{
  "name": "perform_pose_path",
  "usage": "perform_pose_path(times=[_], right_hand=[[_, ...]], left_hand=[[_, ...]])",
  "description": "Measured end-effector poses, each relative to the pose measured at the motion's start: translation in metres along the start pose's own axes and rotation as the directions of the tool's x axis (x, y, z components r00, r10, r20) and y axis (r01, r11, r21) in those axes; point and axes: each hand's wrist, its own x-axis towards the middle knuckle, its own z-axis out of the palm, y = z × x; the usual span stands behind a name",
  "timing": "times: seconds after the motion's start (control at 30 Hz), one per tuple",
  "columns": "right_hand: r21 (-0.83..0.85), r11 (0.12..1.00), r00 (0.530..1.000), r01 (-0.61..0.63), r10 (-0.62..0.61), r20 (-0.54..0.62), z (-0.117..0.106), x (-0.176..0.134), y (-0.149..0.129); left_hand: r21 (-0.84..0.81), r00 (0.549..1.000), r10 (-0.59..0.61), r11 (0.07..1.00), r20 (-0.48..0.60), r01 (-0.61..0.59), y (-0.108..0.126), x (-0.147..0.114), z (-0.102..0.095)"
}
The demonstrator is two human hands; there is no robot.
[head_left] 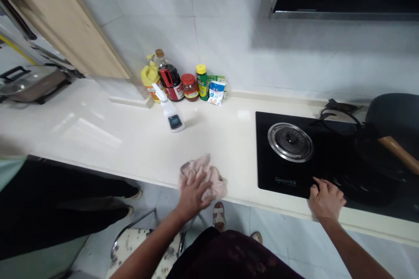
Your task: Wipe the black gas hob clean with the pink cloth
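Observation:
My left hand (pixel 194 196) lies flat, fingers spread, on a crumpled pale pink cloth (pixel 214 181) at the front edge of the white counter (pixel 137 139). The cloth bunches up ahead of the fingers and to their right. At the front edge of the black gas stove (pixel 284 172), my right hand (pixel 327 200) rests with its fingers slightly bent and apart, holding nothing. Beyond the cloth stands a white spray bottle (pixel 173 120), its label blurred out.
Along the wall stand a yellow pump bottle (pixel 149 76), a dark sauce bottle (pixel 170 78), a red-lidded jar (pixel 190 88), a green shaker (pixel 202 83) and a blue-white packet (pixel 216 93). A wok (pixel 393 117) sits right. Another person's legs (pixel 81 187) and a chair (pixel 131 244) are left.

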Motion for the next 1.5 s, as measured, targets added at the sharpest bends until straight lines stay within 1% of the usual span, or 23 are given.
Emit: perform_pose_path(times=[0.07, 0.17, 0.27, 0.33, 0.4, 0.53, 0.6, 0.67, 0.73, 0.8, 0.83, 0.9, 0.97, 1.03, 1.13, 1.17, 1.2, 1.23, 1.3, 1.33, 1.4, 1.47, 1.5], right_hand=[[0.003, 1.0, 1.0, -0.006, 0.006, 0.005, -0.002, 0.0, -0.001], [0.0, 1.0, 1.0, -0.023, 0.023, 0.009, -0.003, 0.001, -0.002], [0.006, 0.999, 0.999, -0.035, 0.035, 0.015, -0.002, 0.001, -0.001], [0.02, 0.999, 0.999, -0.035, 0.034, 0.009, -0.001, 0.001, 0.0], [0.034, 0.999, 1.0, -0.029, 0.029, -0.007, 0.0, 0.001, 0.002], [0.044, 0.999, 1.0, -0.017, 0.017, -0.015, 0.001, 0.001, 0.002], [0.041, 0.999, 1.0, -0.008, 0.009, -0.019, 0.0, 0.001, 0.001], [0.035, 0.999, 1.0, -0.001, 0.002, -0.026, -0.002, 0.002, -0.001], [0.024, 1.0, 1.0, 0.001, 0.0, -0.023, -0.005, 0.002, -0.003], [0.006, 1.0, 1.0, 0.001, -0.001, -0.014, -0.007, 0.003, -0.005], [-0.002, 1.0, 1.0, 0.002, -0.002, -0.011, -0.008, 0.003, -0.007], [-0.009, 1.0, 1.0, 0.006, -0.006, -0.008, -0.01, 0.003, -0.009], [-0.008, 1.0, 1.0, 0.009, -0.009, -0.011, -0.011, 0.004, -0.01], [-0.006, 1.0, 1.0, 0.006, -0.006, -0.019, -0.01, 0.004, -0.009], [0.0, 1.0, 1.0, 0.0, 0.0, -0.027, -0.009, 0.004, -0.008], [0.006, 1.0, 1.0, -0.001, 0.002, -0.029, -0.008, 0.004, -0.007], [0.014, 1.0, 0.999, -0.001, 0.002, -0.032, -0.007, 0.004, -0.006], [0.021, 1.0, 0.999, 0.0, 0.001, -0.034, -0.007, 0.004, -0.006], [0.033, 0.999, 0.999, 0.002, 0.0, -0.032, -0.006, 0.003, -0.006], [0.037, 0.999, 1.0, 0.001, 0.0, -0.028, -0.005, 0.003, -0.006], [0.04, 0.999, 1.0, -0.003, 0.003, -0.018, -0.005, 0.003, -0.006], [0.038, 0.999, 1.0, -0.008, 0.008, -0.013, -0.004, 0.003, -0.008], [0.035, 0.999, 1.0, -0.01, 0.011, -0.012, -0.004, 0.003, -0.009]], left_hand=[[0.06, 0.995, -0.089, 0.994, 0.037, 0.086, -0.037, -0.017, -0.024], [0.212, 0.969, -0.221, 0.958, 0.113, 0.194, -0.088, -0.039, -0.058], [0.351, 0.937, -0.308, 0.906, 0.164, 0.236, -0.126, -0.054, -0.085], [0.403, 0.929, -0.322, 0.886, 0.181, 0.229, -0.14, -0.057, -0.097], [0.449, 0.931, -0.31, 0.871, 0.191, 0.199, -0.145, -0.055, -0.102], [0.551, 0.932, -0.332, 0.81, 0.146, 0.202, -0.132, -0.046, -0.096], [0.554, 0.938, -0.327, 0.805, 0.116, 0.212, -0.113, -0.041, -0.083], [0.506, 0.962, -0.247, 0.848, 0.116, 0.157, -0.082, -0.034, -0.061], [0.422, 0.984, -0.122, 0.905, 0.131, 0.056, -0.037, -0.023, -0.031], [0.327, 0.986, 0.054, 0.939, 0.158, -0.104, 0.018, -0.007, 0.004], [0.274, 0.969, 0.161, 0.939, 0.187, -0.209, 0.048, 0.003, 0.022], [0.199, 0.924, 0.307, 0.914, 0.228, -0.353, 0.106, 0.023, 0.053], [0.13, 0.864, 0.438, 0.869, 0.25, -0.478, 0.154, 0.042, 0.077], [0.076, 0.801, 0.541, 0.815, 0.256, -0.575, 0.187, 0.057, 0.091], [0.021, 0.701, 0.669, 0.72, 0.248, -0.694, 0.206, 0.067, 0.097], [0.011, 0.682, 0.688, 0.702, 0.249, -0.712, 0.205, 0.067, 0.097], [0.008, 0.682, 0.686, 0.704, 0.254, -0.71, 0.201, 0.066, 0.095], [0.014, 0.699, 0.664, 0.723, 0.264, -0.691, 0.194, 0.063, 0.093], [0.053, 0.76, 0.585, 0.782, 0.282, -0.621, 0.171, 0.054, 0.084], [0.085, 0.796, 0.534, 0.813, 0.284, -0.575, 0.155, 0.047, 0.078], [0.127, 0.832, 0.477, 0.842, 0.283, -0.525, 0.116, 0.033, 0.061], [0.185, 0.908, 0.33, 0.906, 0.258, -0.381, 0.073, 0.019, 0.039], [0.21, 0.931, 0.264, 0.924, 0.252, -0.319, 0.052, 0.013, 0.028]])
